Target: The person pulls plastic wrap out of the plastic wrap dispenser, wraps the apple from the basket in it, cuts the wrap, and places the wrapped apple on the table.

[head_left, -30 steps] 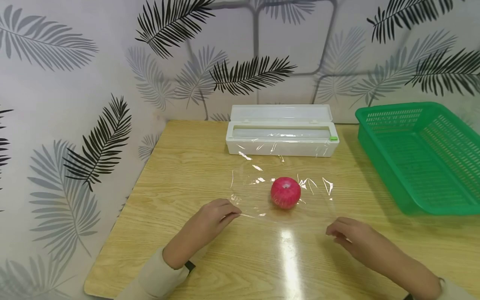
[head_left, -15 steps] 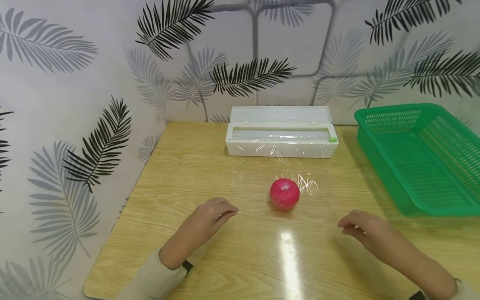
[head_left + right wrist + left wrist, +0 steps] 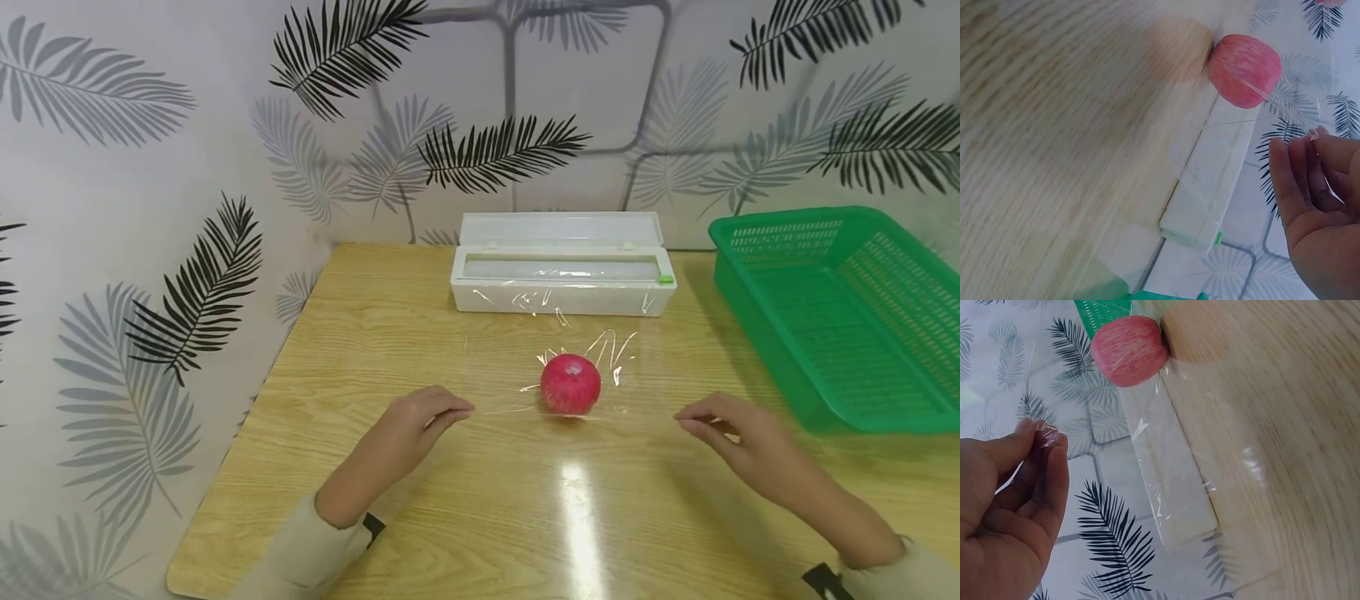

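Note:
A sheet of clear plastic wrap (image 3: pixel 617 367) stretches from the white dispenser box (image 3: pixel 555 298) towards the person and overlaps a red apple (image 3: pixel 570 384) on the table. My left hand (image 3: pixel 420 429) pinches the near left corner of the wrap; in the left wrist view its crumpled edge (image 3: pixel 1047 434) shows between thumb and fingertips. On the other side my right hand (image 3: pixel 738 442) pinches the near right corner, where folds of wrap (image 3: pixel 1300 119) run to the fingertips in the right wrist view. The apple sits between the two hands, a little beyond them.
The dispenser's lid (image 3: pixel 561 228) stands raised, with the wrap roll (image 3: pixel 558 268) inside and a small green slider (image 3: pixel 665 279) at its right end. A green slotted basket (image 3: pixel 847 333) is at the right of the wooden table (image 3: pixel 337 333), against a leaf-patterned wall (image 3: pixel 187 167).
My right hand has moved outward to the right and a little away from the body. My left hand has shifted slightly up and left. The wrap's near edge now crosses the apple's lower front.

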A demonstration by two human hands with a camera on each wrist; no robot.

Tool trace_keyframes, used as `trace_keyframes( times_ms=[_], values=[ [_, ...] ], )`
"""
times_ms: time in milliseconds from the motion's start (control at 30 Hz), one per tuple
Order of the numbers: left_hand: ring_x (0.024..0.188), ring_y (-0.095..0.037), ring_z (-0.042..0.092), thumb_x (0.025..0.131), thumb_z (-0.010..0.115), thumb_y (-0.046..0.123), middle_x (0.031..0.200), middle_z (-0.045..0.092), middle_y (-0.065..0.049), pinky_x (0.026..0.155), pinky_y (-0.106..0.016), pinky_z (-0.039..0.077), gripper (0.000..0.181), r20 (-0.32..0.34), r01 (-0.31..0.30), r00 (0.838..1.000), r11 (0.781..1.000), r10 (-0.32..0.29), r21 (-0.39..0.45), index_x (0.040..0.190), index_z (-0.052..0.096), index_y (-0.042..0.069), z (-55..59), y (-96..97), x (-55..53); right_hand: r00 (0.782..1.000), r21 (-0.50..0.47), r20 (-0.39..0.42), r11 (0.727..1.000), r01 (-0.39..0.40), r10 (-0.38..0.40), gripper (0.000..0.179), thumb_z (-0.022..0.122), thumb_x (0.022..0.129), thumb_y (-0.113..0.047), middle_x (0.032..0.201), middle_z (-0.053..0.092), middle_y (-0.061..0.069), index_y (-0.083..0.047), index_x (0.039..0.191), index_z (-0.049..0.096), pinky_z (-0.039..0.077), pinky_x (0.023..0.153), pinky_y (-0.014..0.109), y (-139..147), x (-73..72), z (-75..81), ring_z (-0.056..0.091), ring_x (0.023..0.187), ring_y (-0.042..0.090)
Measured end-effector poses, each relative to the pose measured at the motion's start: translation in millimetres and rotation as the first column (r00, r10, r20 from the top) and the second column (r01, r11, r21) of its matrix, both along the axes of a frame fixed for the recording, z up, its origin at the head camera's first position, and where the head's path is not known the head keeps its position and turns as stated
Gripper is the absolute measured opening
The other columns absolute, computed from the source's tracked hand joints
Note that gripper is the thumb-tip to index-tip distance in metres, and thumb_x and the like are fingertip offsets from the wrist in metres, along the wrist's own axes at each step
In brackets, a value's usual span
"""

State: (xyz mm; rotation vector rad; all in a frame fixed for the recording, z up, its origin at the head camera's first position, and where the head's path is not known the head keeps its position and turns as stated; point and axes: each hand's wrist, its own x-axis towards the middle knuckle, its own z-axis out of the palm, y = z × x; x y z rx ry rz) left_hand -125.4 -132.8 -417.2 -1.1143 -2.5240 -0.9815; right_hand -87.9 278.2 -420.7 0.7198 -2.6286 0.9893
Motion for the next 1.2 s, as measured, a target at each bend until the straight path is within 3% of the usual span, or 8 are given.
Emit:
trace_keyframes(
  times_ms=[167, 433, 800, 1000, 1200],
  values=[
    [0.082, -0.005, 0.060, 0.087, 0.064, 0.006, 0.093, 0.066, 0.002, 0.069, -0.017, 0.050, 0.016, 0.029, -0.045, 0.999, 0.999, 0.044, 0.018, 0.102, 0.069, 0.007, 3.0, 3.3, -6.2, 0.997, -0.081, 0.058, 0.995, 0.053, -0.048, 0.015, 0.067, 0.083, 0.000, 0.092, 0.068, 0.002, -0.011, 0.094, 0.067, 0.050, 0.069, 0.012, 0, -8.1, -0.8, 0.061, 0.080, 0.003],
    [0.077, -0.003, 0.057, 0.088, 0.063, 0.007, 0.091, 0.066, 0.003, 0.065, -0.018, 0.050, 0.015, 0.066, -0.096, 0.993, 0.994, 0.093, 0.042, 0.102, 0.070, 0.009, 5.8, 7.8, -21.2, 0.982, -0.182, 0.185, 0.980, 0.083, -0.049, 0.012, 0.059, 0.091, -0.005, 0.095, 0.065, 0.005, -0.006, 0.101, 0.066, 0.051, 0.073, 0.014, 0, -24.7, -2.4, 0.063, 0.077, 0.013],
    [0.080, -0.005, 0.060, 0.088, 0.063, 0.006, 0.092, 0.067, 0.001, 0.068, -0.018, 0.050, 0.013, 0.071, -0.131, 0.989, 0.991, 0.130, 0.014, 0.099, 0.070, 0.008, 8.9, 15.4, -40.6, 0.953, -0.137, 0.268, 0.974, 0.180, -0.138, 0.024, 0.053, 0.096, -0.023, 0.091, 0.066, 0.012, -0.004, 0.104, 0.065, 0.051, 0.069, 0.017, 0, -46.8, -6.0, 0.064, 0.075, 0.013],
    [0.078, -0.005, 0.059, 0.088, 0.063, 0.008, 0.090, 0.066, 0.001, 0.067, -0.018, 0.050, 0.012, 0.083, -0.158, 0.984, 0.987, 0.156, 0.016, 0.098, 0.070, 0.008, 4.5, 18.9, -51.5, 0.941, -0.109, 0.281, 0.968, 0.228, -0.190, 0.030, 0.052, 0.096, -0.028, 0.081, 0.066, 0.007, -0.002, 0.106, 0.065, 0.051, 0.066, 0.019, 0, -55.0, -10.3, 0.064, 0.074, 0.012],
    [0.076, -0.005, 0.057, 0.090, 0.061, 0.012, 0.087, 0.066, 0.000, 0.067, -0.018, 0.050, 0.012, 0.113, -0.184, 0.976, 0.983, 0.184, -0.011, 0.097, 0.070, 0.009, -1.1, 22.8, -59.5, 0.934, -0.152, 0.286, 0.953, 0.263, -0.212, 0.030, 0.056, 0.094, -0.026, 0.078, 0.066, 0.010, 0.000, 0.104, 0.066, 0.052, 0.062, 0.023, -1, -60.6, -16.0, 0.063, 0.071, 0.010]
  ],
)
